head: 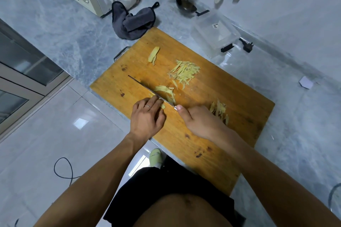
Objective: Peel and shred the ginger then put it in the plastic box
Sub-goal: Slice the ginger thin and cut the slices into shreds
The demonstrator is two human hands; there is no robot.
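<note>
On the wooden cutting board, near its front edge, the left hand lies palm down, its curled fingers pressing a ginger slice against the board. Just beside it, the right hand grips the knife, thumb along the handle, blade slanting away to the left over cut ginger strips. Farther back lies a pile of ginger shreds; ginger peels sit behind the right hand. Beyond the board's far corner, the clear plastic box stands on the counter.
</note>
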